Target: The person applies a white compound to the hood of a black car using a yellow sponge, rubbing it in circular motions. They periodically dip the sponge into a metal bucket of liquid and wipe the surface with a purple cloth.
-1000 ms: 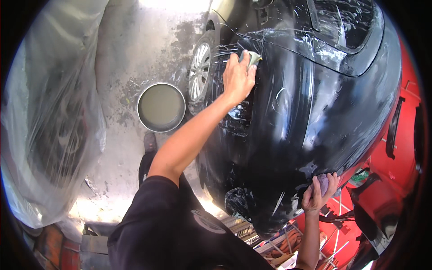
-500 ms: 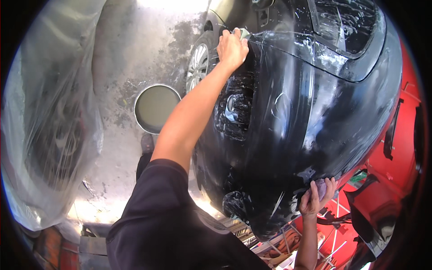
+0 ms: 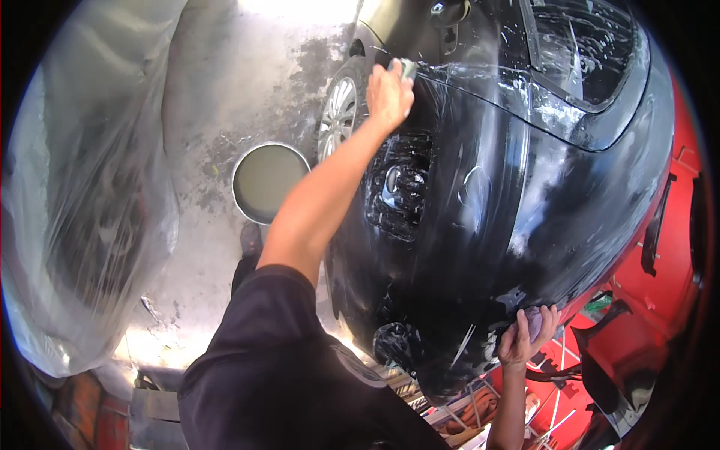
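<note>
A black car body (image 3: 450, 247) with whitish smears and wet streaks curves across the middle and right. My left hand (image 3: 391, 96) is at the far side, above the wheel, with its fingers bent around a small pale-green pad (image 3: 408, 69) against the panel. Its exact kind does not show. Down at the near right, my right hand (image 3: 527, 335) presses a purplish-grey sponge-like block (image 3: 534, 321) to the lower edge of the body. Fingers partly cover the block.
A round bucket (image 3: 270, 184) of murky liquid stands on the floor left of the car wheel (image 3: 339, 112). Clear plastic sheeting (image 3: 97, 187) drapes something at far left. Red panels (image 3: 652, 292) and thin rack bars (image 3: 556, 405) lie close to my right arm.
The view has shifted slightly, so the car and bucket appear lower and further right. My left hand has slid a little nearer along the panel; my right hand stays at the lower edge.
</note>
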The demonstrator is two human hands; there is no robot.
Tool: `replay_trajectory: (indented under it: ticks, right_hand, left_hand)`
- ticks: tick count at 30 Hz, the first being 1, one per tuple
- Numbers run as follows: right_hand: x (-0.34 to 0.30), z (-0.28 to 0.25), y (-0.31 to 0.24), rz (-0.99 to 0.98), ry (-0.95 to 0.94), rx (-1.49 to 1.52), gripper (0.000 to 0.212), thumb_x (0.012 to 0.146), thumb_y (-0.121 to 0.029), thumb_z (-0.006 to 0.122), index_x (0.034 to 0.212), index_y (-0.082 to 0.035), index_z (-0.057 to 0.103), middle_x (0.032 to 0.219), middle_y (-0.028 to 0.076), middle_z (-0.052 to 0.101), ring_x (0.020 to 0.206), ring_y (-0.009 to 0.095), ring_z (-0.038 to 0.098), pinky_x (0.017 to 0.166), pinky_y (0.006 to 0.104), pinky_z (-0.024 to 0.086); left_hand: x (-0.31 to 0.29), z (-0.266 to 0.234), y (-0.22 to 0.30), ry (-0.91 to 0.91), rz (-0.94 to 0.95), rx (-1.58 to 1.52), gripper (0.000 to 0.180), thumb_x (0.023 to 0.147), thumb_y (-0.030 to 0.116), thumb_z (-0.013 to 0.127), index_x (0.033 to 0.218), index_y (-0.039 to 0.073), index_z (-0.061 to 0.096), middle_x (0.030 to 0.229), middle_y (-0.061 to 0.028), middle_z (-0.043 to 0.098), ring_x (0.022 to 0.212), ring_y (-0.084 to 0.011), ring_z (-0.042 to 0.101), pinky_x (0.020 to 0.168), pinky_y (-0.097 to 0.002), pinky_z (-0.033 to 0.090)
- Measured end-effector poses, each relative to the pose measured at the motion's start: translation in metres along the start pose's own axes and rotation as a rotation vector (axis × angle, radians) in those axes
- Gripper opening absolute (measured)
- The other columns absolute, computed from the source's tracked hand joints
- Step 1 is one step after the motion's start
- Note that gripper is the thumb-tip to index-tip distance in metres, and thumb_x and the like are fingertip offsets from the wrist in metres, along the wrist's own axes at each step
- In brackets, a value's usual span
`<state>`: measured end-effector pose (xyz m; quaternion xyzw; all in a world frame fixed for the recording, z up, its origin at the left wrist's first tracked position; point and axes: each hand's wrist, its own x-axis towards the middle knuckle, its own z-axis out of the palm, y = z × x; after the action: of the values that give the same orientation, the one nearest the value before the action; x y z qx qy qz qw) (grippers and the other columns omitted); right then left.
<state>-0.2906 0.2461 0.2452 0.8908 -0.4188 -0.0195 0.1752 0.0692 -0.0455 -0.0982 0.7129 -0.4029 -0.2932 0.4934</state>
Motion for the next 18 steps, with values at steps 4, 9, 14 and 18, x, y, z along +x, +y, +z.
replay_trajectory:
  ticks: [4, 9, 14, 18]
  right_hand:
    - [-0.008, -0.004, -0.002, 0.014, 0.003, -0.012, 0.041, 0.094, -0.009, 0.061, 0.133, -0.009, 0.072, 0.153, 0.028, 0.050, 0.146, 0.055, 0.046, 0.121, 0.0750, 0.033]
    - [-0.005, 0.003, 0.001, -0.025, 0.022, 0.007, 0.041, 0.094, -0.009, 0.060, 0.133, -0.010, 0.073, 0.154, 0.028, 0.049, 0.146, 0.055, 0.046, 0.120, 0.0767, 0.032]
    - [-0.007, -0.005, 0.000, 0.006, -0.003, -0.009, 0.041, 0.095, -0.009, 0.058, 0.133, -0.010, 0.072, 0.154, 0.028, 0.048, 0.146, 0.056, 0.046, 0.120, 0.0773, 0.033]
    - [-0.008, -0.004, 0.002, -0.005, 0.003, -0.022, 0.042, 0.095, -0.009, 0.057, 0.135, -0.010, 0.071, 0.155, 0.029, 0.047, 0.147, 0.056, 0.045, 0.120, 0.0775, 0.032]
  left_hand:
    - [-0.122, -0.008, 0.012, -0.023, 0.162, -0.241, 0.062, 0.098, 0.016, 0.073, 0.156, 0.002, 0.059, 0.128, -0.0302, 0.056, 0.117, -0.0480, 0.060, 0.101, -0.0522, 0.052]
    - [0.021, 0.015, -0.041, 0.076, -0.053, -0.083, 0.050, 0.098, 0.017, 0.073, 0.146, 0.004, 0.067, 0.119, -0.0296, 0.064, 0.111, -0.0470, 0.065, 0.094, -0.0535, 0.054]
    - [-0.046, 0.006, -0.040, -0.017, 0.017, -0.193, 0.051, 0.100, 0.016, 0.070, 0.149, 0.003, 0.065, 0.116, -0.0276, 0.060, 0.107, -0.0452, 0.063, 0.092, -0.0514, 0.052]
    - [-0.087, 0.003, -0.040, -0.020, 0.085, -0.223, 0.053, 0.100, 0.015, 0.071, 0.151, 0.004, 0.065, 0.123, -0.0269, 0.060, 0.112, -0.0454, 0.063, 0.098, -0.0507, 0.052]
